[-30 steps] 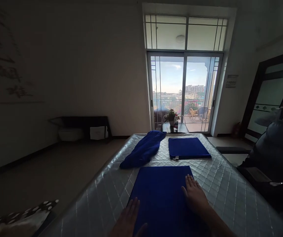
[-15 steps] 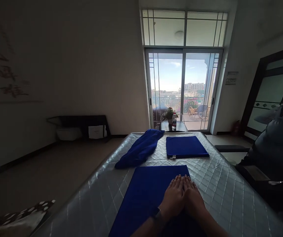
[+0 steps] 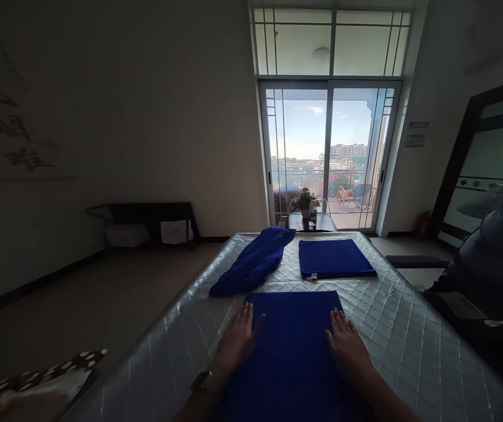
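Note:
A smooth blue folded cloth point(image 3: 293, 346) lies flat in front of me on a silver quilted table cover point(image 3: 404, 328). My left hand point(image 3: 239, 335) rests along its left edge, fingers stretched forward and thumb apart. On the right edge lies my right hand point(image 3: 348, 343), also flat with its fingers extended. Neither hand grips anything. Beyond them, a neatly folded blue cloth point(image 3: 338, 258) with a small white tag sits at the far right. A loose, rumpled blue cloth point(image 3: 253, 262) lies at the far left.
Behind the far edge stands a small table point(image 3: 299, 223) with a potted plant point(image 3: 304, 200) and a bottle point(image 3: 312, 212). A dark armchair point(image 3: 492, 264) is on the right. Polka-dot fabric point(image 3: 67, 369) shows at lower left. Glass sliding doors point(image 3: 297, 135) are at the back.
My hands were side by side near the cloth's right edge. The left hand has moved across to the left edge; the right has shifted slightly right and down.

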`<state>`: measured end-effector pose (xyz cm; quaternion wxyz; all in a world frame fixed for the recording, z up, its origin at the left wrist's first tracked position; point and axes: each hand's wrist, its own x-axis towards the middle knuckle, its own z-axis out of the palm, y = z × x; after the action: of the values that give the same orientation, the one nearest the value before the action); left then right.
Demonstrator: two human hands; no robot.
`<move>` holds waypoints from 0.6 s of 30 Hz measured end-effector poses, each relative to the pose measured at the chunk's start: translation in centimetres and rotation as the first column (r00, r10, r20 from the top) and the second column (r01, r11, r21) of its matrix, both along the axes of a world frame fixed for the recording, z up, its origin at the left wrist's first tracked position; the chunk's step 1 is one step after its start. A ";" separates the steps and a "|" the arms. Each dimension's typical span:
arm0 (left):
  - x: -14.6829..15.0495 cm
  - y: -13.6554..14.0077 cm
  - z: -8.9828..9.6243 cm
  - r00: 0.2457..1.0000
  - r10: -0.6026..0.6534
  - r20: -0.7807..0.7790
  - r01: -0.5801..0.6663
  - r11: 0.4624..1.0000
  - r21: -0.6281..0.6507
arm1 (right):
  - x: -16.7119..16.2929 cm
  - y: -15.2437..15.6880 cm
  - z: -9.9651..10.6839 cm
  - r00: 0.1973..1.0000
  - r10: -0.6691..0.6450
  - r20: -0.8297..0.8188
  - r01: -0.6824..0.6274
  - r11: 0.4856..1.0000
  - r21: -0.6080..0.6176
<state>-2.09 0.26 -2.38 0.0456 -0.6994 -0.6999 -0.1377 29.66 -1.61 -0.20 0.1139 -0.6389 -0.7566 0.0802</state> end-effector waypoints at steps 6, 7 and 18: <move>-0.1 0.0 0.2 0.994 0.028 0.105 -0.016 0.994 -0.107 | -0.2 0.0 -0.1 0.999 0.009 0.044 -0.010 1.000 0.012; 0.0 -0.1 0.5 0.993 0.032 0.114 -0.019 0.993 -0.115 | -0.2 -0.1 0.0 0.998 0.010 0.055 -0.011 1.000 0.012; 0.7 -1.7 3.2 0.987 0.055 0.154 -0.031 0.988 -0.150 | -1.5 3.8 2.9 0.993 0.021 0.117 -0.023 1.000 0.014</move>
<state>-1.37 -1.40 0.85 -0.0587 -0.6724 -0.7245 -0.1397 28.16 2.18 2.68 0.0733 -0.6331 -0.7696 0.0380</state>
